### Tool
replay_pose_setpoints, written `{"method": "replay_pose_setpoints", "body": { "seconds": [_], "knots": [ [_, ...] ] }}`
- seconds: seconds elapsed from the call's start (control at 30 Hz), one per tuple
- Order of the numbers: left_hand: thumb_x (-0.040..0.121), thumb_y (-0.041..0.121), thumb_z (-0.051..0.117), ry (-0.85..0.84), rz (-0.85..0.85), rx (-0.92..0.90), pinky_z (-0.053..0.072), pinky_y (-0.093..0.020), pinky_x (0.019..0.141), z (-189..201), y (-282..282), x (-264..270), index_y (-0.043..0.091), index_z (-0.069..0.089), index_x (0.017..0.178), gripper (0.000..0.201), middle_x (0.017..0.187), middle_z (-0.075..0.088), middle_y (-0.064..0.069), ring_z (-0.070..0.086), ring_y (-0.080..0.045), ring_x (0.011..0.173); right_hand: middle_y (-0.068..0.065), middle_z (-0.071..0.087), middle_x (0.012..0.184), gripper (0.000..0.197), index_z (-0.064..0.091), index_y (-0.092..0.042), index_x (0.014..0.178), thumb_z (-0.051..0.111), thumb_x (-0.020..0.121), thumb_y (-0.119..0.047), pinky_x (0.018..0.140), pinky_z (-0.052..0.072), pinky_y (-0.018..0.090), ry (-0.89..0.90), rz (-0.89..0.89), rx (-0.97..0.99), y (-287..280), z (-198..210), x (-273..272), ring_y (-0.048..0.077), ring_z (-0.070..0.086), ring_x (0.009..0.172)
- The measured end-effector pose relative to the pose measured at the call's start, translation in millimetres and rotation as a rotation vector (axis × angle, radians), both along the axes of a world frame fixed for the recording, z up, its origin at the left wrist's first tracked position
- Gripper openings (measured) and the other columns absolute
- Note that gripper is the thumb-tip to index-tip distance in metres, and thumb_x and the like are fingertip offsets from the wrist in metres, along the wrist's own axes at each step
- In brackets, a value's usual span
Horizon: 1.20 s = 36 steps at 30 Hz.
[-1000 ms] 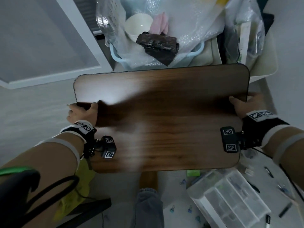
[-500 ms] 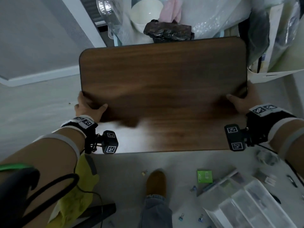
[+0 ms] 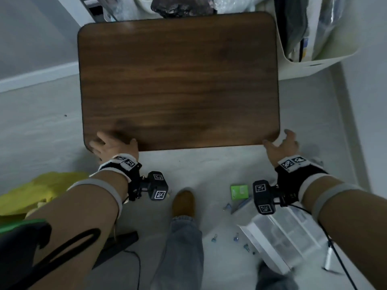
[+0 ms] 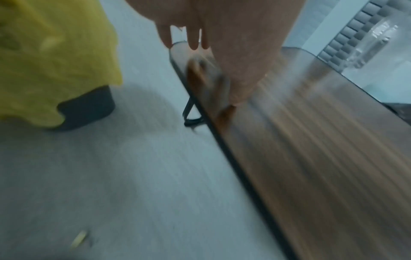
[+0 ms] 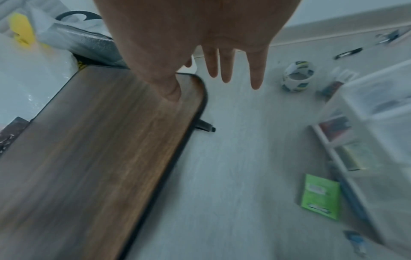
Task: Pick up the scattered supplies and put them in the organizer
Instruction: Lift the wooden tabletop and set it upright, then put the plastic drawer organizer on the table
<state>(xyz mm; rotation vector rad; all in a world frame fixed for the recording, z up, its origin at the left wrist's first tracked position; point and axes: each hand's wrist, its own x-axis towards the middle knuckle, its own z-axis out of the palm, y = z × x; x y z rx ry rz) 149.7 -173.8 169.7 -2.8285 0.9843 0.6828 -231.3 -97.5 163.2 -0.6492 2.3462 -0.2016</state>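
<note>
Wooden table [image 3: 178, 80]: low, on pale floor. Clear organizer [image 3: 287, 237]: floor, near right. Left hand [image 3: 114, 146], right hand [image 3: 281, 147]: fingers spread, at table's near corners. Green packet [image 3: 239, 191], tape roll [image 5: 298, 76], binder clips [image 3: 236, 239]: scattered by organizer.

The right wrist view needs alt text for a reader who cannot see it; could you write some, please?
An open right hand, fingers spread, thumb on the corner of a low wooden table. On the pale floor beside it lie a tape roll, a green packet and a clear plastic organizer.

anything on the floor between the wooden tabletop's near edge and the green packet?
Bare pale floor between the dark wooden tabletop and the green packet, per the right wrist view.
</note>
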Motion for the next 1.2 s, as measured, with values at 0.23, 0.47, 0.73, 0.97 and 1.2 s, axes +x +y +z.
{"method": "replay_pose_setpoints", "body": {
  "seconds": [0.23,0.47,0.73,0.97,1.2],
  "knots": [
    [0.081,0.030,0.071,0.334,0.019,0.149,0.045,-0.035,0.081,-15.4,131.7,-126.4,0.012,0.046,0.121,0.050,0.131,0.045,-0.013,0.057,-0.034,0.098,0.021,0.043,0.141,0.058,0.040,-0.012,0.138,0.062,0.085,-0.022,0.098,0.044,0.040,-0.043,0.151,0.234,119.1,6.7,-72.4,0.038,0.053,0.117],
    [0.069,0.051,0.079,0.815,0.066,0.551,0.056,-0.050,0.092,-86.6,286.6,-253.8,0.010,0.060,0.107,0.059,0.101,0.063,-0.011,0.067,-0.030,0.095,0.020,0.045,0.134,0.060,0.042,-0.023,0.141,0.063,0.086,-0.035,0.096,0.042,0.036,-0.112,0.310,0.343,236.2,-32.5,-156.9,0.039,0.053,0.116],
    [0.052,0.078,0.078,0.792,0.120,0.552,0.056,-0.028,0.041,-123.6,370.2,-313.9,0.002,0.053,0.126,0.108,0.107,0.068,-0.011,0.068,-0.021,0.064,0.010,0.058,0.118,0.063,0.039,-0.026,0.128,0.052,0.072,-0.050,0.091,0.050,0.048,-0.148,0.447,0.362,284.7,-105.1,-174.2,0.037,0.060,0.099],
    [0.050,0.070,0.084,0.856,0.145,0.363,0.061,-0.048,0.081,-79.1,350.5,-313.2,0.014,0.035,0.138,0.115,0.129,0.054,-0.006,0.060,-0.028,0.110,0.018,0.059,0.113,0.059,0.050,-0.019,0.123,0.044,0.079,-0.057,0.091,0.047,0.045,-0.168,0.235,0.267,286.0,-68.5,-180.1,0.038,0.057,0.099],
    [0.073,0.045,0.084,0.916,-0.172,0.288,0.053,-0.029,0.067,40.2,277.5,-327.7,0.017,0.013,0.146,0.106,0.134,0.053,-0.006,0.060,-0.024,0.106,0.022,0.057,0.123,0.055,0.050,-0.014,0.127,0.043,0.091,-0.056,0.095,0.042,0.044,-0.096,-0.023,0.077,253.3,58.0,-188.7,0.040,0.055,0.111]
  ]
}}
